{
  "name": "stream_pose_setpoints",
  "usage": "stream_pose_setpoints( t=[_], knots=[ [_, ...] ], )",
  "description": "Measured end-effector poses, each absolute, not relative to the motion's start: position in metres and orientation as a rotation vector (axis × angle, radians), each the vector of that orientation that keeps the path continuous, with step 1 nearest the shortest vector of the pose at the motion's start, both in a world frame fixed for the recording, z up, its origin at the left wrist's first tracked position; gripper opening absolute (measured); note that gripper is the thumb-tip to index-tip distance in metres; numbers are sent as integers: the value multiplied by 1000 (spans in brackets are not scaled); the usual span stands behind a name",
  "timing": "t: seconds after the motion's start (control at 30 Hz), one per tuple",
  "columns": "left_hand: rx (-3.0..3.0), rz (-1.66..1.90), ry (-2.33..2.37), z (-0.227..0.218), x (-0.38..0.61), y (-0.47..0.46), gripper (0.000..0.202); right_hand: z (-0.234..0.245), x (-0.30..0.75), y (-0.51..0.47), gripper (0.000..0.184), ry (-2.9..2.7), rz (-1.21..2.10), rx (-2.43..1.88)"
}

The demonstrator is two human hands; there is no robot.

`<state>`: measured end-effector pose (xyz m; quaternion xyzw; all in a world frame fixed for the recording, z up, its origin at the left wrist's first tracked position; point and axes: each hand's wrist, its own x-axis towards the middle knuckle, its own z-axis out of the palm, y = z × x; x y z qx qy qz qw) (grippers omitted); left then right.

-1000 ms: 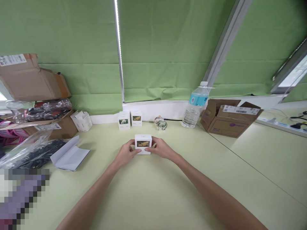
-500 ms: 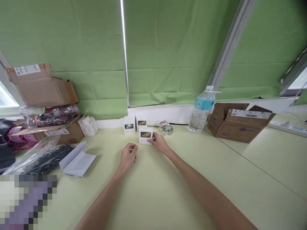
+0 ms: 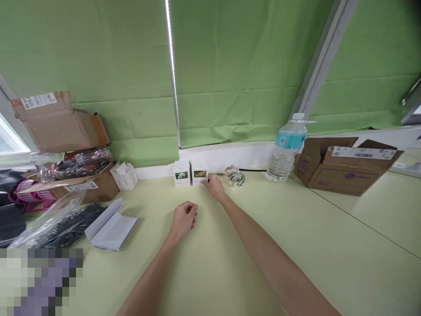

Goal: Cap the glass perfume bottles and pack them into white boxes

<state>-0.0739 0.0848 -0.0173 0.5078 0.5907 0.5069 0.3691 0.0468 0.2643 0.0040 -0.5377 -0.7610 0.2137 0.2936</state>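
The person's left forearm (image 3: 144, 276) and right forearm (image 3: 269, 254) are slim and bare, and the left hand (image 3: 183, 219) and right hand (image 3: 213, 186) are bare also.

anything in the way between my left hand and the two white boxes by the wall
Nothing visible stands there: only the pale green tabletop lies between the left hand and the white boxes. The right hand touches the right box's front corner, off to that side.
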Motion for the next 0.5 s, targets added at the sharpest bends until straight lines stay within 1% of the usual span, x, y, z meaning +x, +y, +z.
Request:
stream_pose_setpoints(
  t=[0.1,0.23,0.27,0.33,0.47,0.5],
  knots=[
    [1307,1296,1516,-15,-74,84,37,3,52,259,34,-1989,660,-1391],
    [1312,1300,1513,-13,-73,83,36,4,67,239,52,-1901,797,-1331],
    [1313,1302,1511,-13,-73,83,35,4,73,231,52,-1888,838,-1314],
    [1316,1308,1505,-12,-72,82,34,4,85,209,46,-1895,931,-1269],
    [1317,1314,1498,-13,-72,82,32,-3,109,157,34,-2039,1153,-1154],
    [1318,1314,1498,-13,-72,81,32,-6,113,145,32,-2093,1244,-1070]
  ],
)
